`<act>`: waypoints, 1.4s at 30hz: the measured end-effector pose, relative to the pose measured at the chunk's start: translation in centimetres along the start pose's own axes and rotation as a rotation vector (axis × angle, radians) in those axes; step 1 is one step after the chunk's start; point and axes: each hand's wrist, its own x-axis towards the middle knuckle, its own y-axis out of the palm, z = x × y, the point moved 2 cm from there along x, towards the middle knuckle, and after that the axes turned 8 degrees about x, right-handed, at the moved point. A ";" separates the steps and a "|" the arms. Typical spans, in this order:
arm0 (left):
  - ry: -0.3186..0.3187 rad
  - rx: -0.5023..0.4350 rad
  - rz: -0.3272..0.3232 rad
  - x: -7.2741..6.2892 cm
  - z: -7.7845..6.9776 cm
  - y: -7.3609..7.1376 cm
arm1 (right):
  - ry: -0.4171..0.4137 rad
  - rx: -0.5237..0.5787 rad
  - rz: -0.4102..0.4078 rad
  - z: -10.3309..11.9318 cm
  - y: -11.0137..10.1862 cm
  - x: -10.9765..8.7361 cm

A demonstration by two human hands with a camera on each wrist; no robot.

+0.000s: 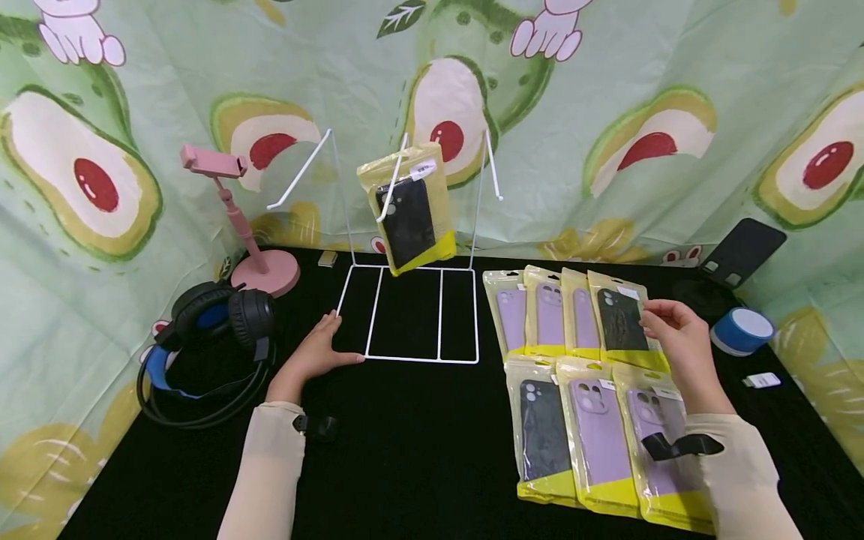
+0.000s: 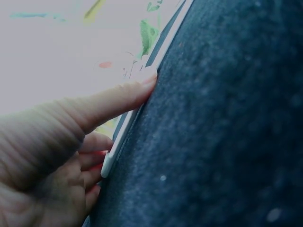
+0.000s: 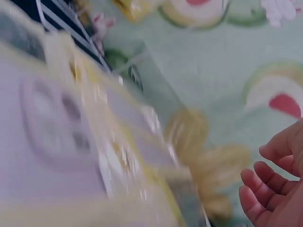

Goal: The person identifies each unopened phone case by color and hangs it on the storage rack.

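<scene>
A white wire display rack stands at the centre, with long hooks at its top. On its middle hook hangs a yellow-edged packet holding a black phone case. My left hand rests at the rack's front left corner; in the left wrist view the thumb presses the white wire. At the right, my right hand reaches to the edge of a packet with a black phone case. In the right wrist view thumb and fingers stand apart with nothing between them.
Several packets with purple cases lie in two rows at the right, a black-case packet among them. Headphones and a pink phone stand are at left. A phone, blue round device and USB stick sit at right.
</scene>
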 end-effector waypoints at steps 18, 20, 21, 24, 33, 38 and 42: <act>0.005 -0.008 -0.003 -0.3 -0.3 0.2 | 0.223 -0.254 0.192 2.1 -1.6 -1.6; 0.008 -0.011 -0.001 -0.2 -0.2 0.2 | 0.253 -0.268 0.235 1.8 -1.7 -1.4; 0.010 -0.011 -0.002 -0.2 -0.2 0.2 | 0.268 -0.278 0.247 1.7 -1.6 -1.3; 0.010 -0.011 -0.006 -0.1 -0.1 0.1 | 0.296 -0.306 0.296 1.4 -1.4 -0.9; -0.001 0.001 -0.003 -0.3 -0.1 -0.1 | 0.327 -0.368 0.335 1.4 -0.7 0.1; -0.009 0.002 -0.009 -0.3 -0.2 -0.1 | 0.334 -0.353 0.342 1.6 -0.1 0.2; 0.005 -0.001 -0.014 -0.3 -0.2 -0.1 | 0.321 -0.428 0.328 2.0 0.4 0.0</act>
